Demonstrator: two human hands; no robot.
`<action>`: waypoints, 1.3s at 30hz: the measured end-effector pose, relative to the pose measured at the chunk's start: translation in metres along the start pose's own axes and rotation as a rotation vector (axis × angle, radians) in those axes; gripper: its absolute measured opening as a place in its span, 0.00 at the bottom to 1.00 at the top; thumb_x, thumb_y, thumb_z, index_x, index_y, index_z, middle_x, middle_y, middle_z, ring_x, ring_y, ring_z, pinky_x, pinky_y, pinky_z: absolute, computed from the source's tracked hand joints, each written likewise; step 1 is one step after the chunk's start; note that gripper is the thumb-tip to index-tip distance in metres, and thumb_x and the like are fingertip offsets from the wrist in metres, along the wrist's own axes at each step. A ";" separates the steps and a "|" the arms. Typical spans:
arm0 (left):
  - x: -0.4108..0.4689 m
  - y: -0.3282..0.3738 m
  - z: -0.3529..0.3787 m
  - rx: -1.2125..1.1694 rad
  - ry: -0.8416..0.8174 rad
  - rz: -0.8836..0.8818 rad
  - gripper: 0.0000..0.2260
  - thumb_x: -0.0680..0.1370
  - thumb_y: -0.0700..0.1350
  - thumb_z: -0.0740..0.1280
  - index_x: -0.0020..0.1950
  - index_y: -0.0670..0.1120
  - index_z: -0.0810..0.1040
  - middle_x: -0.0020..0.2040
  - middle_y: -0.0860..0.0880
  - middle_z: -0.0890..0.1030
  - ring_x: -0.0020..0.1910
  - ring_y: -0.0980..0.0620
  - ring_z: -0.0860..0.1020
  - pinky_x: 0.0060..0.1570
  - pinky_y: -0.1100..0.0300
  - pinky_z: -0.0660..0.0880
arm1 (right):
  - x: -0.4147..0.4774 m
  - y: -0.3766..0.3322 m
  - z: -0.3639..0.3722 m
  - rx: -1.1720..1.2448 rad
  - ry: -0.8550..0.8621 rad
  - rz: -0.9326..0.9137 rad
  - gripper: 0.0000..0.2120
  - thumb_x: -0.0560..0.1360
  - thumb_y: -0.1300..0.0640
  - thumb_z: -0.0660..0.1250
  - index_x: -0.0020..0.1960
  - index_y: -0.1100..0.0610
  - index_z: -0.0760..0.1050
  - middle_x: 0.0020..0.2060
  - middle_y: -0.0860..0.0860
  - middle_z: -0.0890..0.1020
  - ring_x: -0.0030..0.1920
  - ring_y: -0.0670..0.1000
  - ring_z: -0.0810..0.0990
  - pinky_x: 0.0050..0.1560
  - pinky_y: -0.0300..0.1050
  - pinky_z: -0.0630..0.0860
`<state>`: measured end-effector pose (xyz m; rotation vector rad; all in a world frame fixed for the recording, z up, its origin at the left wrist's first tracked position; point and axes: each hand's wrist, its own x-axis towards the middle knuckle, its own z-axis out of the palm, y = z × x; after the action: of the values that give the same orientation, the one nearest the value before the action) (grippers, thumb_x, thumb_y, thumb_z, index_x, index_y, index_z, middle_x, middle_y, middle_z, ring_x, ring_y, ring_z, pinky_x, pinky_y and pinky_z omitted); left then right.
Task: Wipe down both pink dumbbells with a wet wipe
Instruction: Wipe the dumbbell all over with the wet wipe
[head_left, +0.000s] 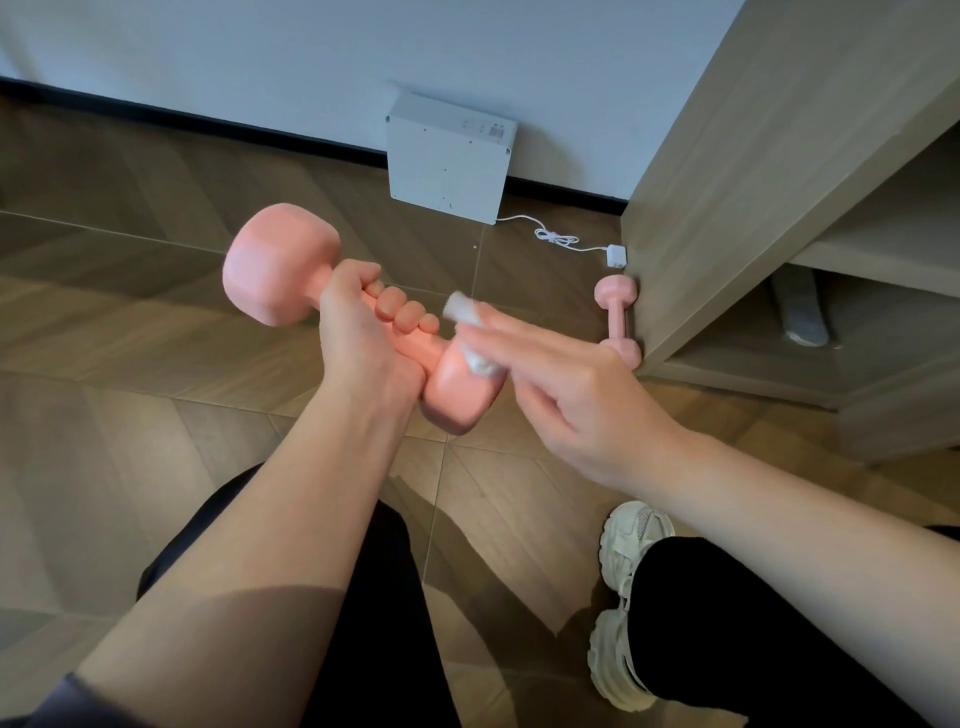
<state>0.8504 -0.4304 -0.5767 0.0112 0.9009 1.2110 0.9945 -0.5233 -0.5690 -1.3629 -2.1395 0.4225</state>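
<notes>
Gripping the first pink dumbbell by its handle in our left hand, we pinched the wet wipe in our right hand against its near head. The second dumbbell lay on the herringbone floor, touching the cabinet, near a white box and its cable.

Held pink dumbbell with a smooth matt coating, second dumbbell alike, crumpled white wet wipe of soft cloth-like sheet, wood-grain floor faintly glossy, matt wood-look cabinet, smooth white box
</notes>
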 end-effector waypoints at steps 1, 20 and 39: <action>0.000 0.000 0.000 -0.010 -0.006 -0.004 0.14 0.75 0.40 0.59 0.32 0.48 0.59 0.24 0.53 0.58 0.21 0.53 0.56 0.21 0.65 0.60 | -0.002 -0.001 0.002 -0.019 -0.020 -0.064 0.22 0.76 0.75 0.57 0.67 0.67 0.72 0.69 0.57 0.72 0.73 0.53 0.68 0.73 0.45 0.65; 0.004 0.000 -0.003 -0.246 -0.093 -0.056 0.12 0.74 0.43 0.63 0.35 0.47 0.63 0.27 0.51 0.64 0.23 0.53 0.64 0.25 0.63 0.66 | 0.003 -0.007 0.011 0.304 0.053 0.158 0.32 0.70 0.55 0.76 0.69 0.55 0.65 0.72 0.47 0.64 0.75 0.45 0.62 0.71 0.50 0.67; 0.005 0.006 -0.004 -0.045 0.048 -0.026 0.14 0.77 0.41 0.62 0.34 0.48 0.61 0.24 0.53 0.62 0.19 0.55 0.60 0.23 0.67 0.64 | 0.011 -0.013 0.003 -0.110 0.024 0.101 0.18 0.82 0.54 0.58 0.71 0.53 0.72 0.71 0.47 0.72 0.75 0.51 0.63 0.72 0.61 0.60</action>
<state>0.8434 -0.4257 -0.5800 -0.0653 0.9128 1.2114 0.9796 -0.5183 -0.5614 -1.5344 -2.1076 0.3297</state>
